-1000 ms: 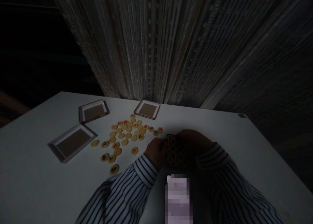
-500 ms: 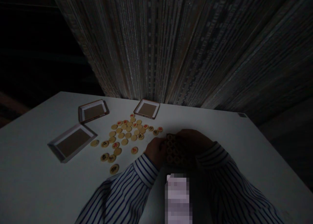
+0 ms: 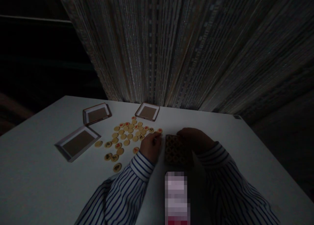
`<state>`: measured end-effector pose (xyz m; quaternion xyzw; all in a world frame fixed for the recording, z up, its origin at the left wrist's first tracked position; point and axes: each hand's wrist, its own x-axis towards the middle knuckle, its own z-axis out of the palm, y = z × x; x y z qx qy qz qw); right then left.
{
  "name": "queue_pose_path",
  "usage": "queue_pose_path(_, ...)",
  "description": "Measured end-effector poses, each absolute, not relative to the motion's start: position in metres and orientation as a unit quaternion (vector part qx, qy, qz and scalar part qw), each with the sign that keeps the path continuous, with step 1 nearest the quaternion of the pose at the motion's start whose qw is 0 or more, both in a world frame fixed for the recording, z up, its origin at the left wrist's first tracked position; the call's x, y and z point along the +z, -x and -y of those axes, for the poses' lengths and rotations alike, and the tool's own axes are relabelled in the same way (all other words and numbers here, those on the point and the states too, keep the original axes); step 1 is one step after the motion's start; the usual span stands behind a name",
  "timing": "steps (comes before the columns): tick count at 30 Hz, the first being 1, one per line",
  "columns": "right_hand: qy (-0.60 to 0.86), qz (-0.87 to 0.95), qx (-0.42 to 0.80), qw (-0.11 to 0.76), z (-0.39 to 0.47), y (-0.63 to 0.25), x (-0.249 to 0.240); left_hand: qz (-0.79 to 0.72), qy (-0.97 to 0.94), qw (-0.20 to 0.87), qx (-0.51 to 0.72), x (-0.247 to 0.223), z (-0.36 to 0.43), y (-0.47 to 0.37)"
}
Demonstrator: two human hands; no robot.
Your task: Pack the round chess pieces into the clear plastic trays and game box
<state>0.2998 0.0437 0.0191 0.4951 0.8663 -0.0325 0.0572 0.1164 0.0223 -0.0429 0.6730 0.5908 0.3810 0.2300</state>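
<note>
Our left hand [image 3: 150,147] has left the tray [image 3: 171,153] for xiangqi pieces [image 3: 135,139] beside its half-curled fingers, any hold unclear; our right hand [image 3: 196,139], grip unreadable, should steady the tray.

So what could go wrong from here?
The left hand is right beside the loose round pieces, so it might nudge some out of place. The dark patterned object by the right hand sits in deep gloom, so a slip there could easily go unnoticed.
</note>
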Motion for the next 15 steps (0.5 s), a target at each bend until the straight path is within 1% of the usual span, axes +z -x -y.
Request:
queue_pose_path(2,-0.486,-0.873,-0.021,0.033,-0.040,-0.301,0.020,-0.587,-0.651,0.246,0.413,-0.038,-0.023,-0.108)
queue_pose_path(8,-0.461,-0.886,0.003,-0.049,-0.026,-0.301,0.028,-0.605,-0.590,0.281,0.455,-0.023,-0.018,-0.071)
queue_pose_path(11,-0.460,-0.886,-0.002,-0.054,-0.017,-0.298,0.032,-0.612,-0.574,0.281,0.465,-0.017,-0.009,-0.055)
queue_pose_path(15,-0.469,-0.882,0.013,-0.034,-0.006,-0.292,0.034,-0.596,-0.600,0.262,0.465,-0.019,0.006,-0.046)
